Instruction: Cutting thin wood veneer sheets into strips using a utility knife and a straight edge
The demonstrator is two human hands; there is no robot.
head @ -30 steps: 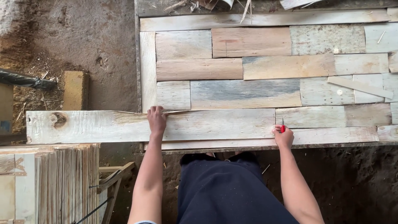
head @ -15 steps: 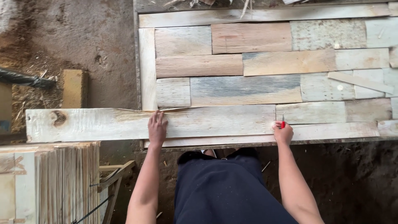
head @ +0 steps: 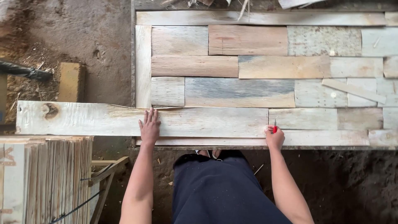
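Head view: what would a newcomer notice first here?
A patchwork panel of mixed wood boards fills the upper right. Across its near edge lies a long pale plank, overhanging left, with the left hand flat on it. The right hand holds a red pencil at the plank's right end.

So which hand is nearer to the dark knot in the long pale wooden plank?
Left. The left hand lies flat on the long pale wooden plank, right of the dark knot; the right hand, holding a small red marker, is at the plank's far end.
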